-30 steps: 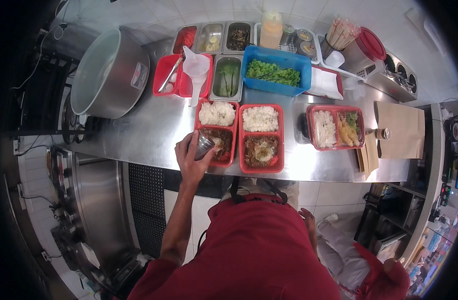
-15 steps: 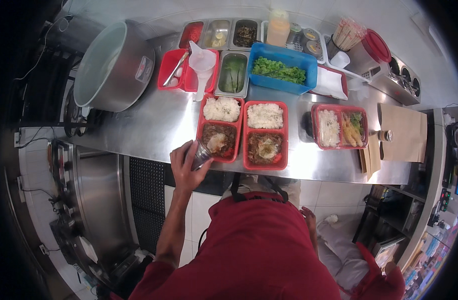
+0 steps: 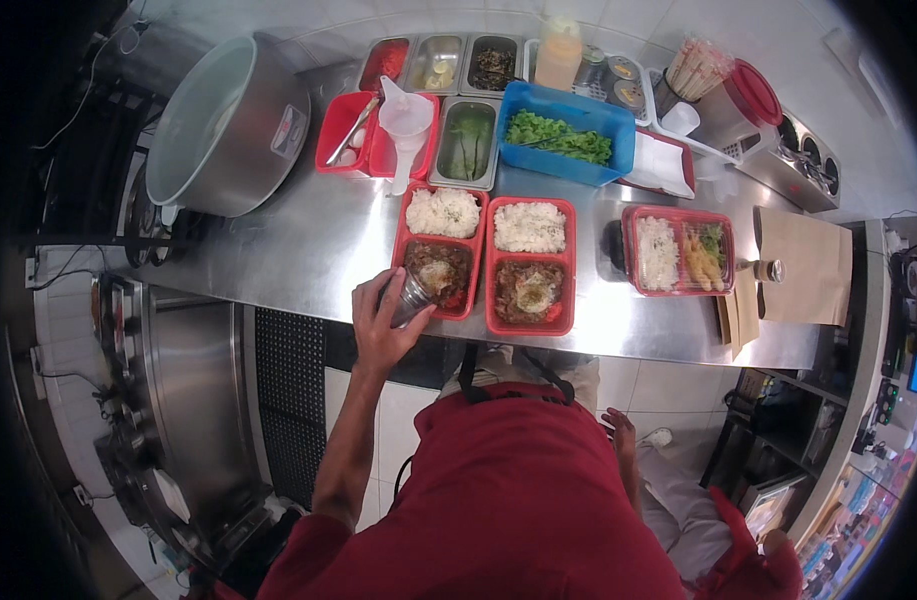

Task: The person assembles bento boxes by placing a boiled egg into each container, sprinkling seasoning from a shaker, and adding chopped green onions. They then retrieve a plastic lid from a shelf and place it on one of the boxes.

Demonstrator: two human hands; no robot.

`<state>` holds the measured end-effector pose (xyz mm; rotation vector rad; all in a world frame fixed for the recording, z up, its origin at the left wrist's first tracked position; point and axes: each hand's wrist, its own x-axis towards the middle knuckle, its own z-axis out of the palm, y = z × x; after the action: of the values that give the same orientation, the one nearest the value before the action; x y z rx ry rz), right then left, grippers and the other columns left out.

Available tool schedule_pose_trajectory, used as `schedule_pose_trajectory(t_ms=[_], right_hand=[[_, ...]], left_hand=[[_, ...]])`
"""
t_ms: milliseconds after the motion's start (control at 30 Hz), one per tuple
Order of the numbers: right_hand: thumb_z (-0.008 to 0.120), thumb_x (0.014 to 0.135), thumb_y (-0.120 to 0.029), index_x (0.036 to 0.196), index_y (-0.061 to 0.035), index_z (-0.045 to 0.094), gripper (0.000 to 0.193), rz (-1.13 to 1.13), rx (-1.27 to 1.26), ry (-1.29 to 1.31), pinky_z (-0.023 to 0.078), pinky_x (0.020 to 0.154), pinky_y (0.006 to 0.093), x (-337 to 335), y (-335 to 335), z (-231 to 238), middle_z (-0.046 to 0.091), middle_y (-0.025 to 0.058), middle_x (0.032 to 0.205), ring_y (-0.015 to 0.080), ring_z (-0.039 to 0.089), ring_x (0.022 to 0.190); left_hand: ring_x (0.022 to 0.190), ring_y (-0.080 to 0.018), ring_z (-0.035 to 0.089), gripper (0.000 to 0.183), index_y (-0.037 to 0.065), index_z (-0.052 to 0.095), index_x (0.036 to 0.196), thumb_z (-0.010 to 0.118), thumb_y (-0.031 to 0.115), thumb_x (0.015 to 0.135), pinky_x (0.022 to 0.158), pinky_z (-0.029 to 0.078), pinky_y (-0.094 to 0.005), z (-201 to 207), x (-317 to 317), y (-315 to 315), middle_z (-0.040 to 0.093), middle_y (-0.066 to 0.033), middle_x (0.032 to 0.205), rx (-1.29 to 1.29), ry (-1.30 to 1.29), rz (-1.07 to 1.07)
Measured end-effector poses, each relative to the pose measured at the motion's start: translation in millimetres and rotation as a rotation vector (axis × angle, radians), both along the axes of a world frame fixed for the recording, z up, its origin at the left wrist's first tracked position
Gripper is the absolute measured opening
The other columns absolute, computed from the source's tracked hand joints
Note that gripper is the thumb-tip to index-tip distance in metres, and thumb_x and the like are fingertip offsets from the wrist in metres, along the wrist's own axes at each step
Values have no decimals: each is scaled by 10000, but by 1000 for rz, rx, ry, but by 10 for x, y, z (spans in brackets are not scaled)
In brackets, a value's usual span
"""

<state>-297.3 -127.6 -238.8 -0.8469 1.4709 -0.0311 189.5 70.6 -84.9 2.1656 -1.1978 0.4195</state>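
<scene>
Seasoning the left meal tray from a tilted metal shaker.

Small metal shaker [image 3: 410,297] tipped over the near, sauced compartment of the left red tray [image 3: 439,250], at the front edge of the steel counter [image 3: 278,250], gripped by the closed left hand [image 3: 380,322] with fingers wrapped round its body. White rice in the far compartment of the same tray. Right beside it, touching or nearly so, a second red tray [image 3: 530,265] with rice and a sauced portion, apparently next in line; probably calls for a short shift rightward with the shaker kept tilted. Further right, a lidded red tray [image 3: 678,250] and a brown paper bag [image 3: 800,265]. Behind, a blue tub of greens [image 3: 566,135] and a large steel pot [image 3: 223,125]. Right hand [image 3: 618,440] low beside the red apron, off the counter, seemingly loose and holding nothing.
</scene>
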Motion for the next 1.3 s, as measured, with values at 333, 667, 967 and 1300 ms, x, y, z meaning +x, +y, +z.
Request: schedule_pose_trajectory(t_ms=[333, 667, 967, 1300], right_hand=[[549, 979, -285, 1320, -60, 550, 409, 40, 6, 14, 547, 741, 354, -31, 108, -96, 646, 128, 1177, 222, 673, 915], [545, 989, -318, 1329, -78, 551, 416, 10, 12, 17, 552, 751, 364, 95, -51, -29, 644, 125, 1198, 249, 677, 981], [541, 988, -358, 1341, -76, 541, 452, 61, -19, 17, 552, 735, 362, 156, -150, 32, 643, 141, 1214, 254, 681, 991], [547, 971, -374, 1333, -62, 544, 478, 83, -2, 13, 549, 749, 364, 47, -61, -110, 643, 151, 1212, 268, 679, 976]], left_hand=[[1026, -317, 589, 753, 22, 593, 1290, 897, 179, 619, 842, 494, -419, 4, 2, -97, 604, -155, 1213, -2, 48, -107], [996, -316, 591, 733, 45, 605, 1282, 890, 206, 626, 834, 483, -420, 80, 189, -210, 604, -135, 1213, 11, 42, -160], [986, -324, 596, 705, 3, 609, 1257, 892, 191, 639, 844, 500, -422, 68, 447, -55, 618, -169, 1173, 31, 51, -71], [1034, -356, 618, 744, -19, 528, 1321, 879, 179, 695, 877, 523, -434, -11, 3, 237, 612, -216, 1173, -8, 152, -31]])
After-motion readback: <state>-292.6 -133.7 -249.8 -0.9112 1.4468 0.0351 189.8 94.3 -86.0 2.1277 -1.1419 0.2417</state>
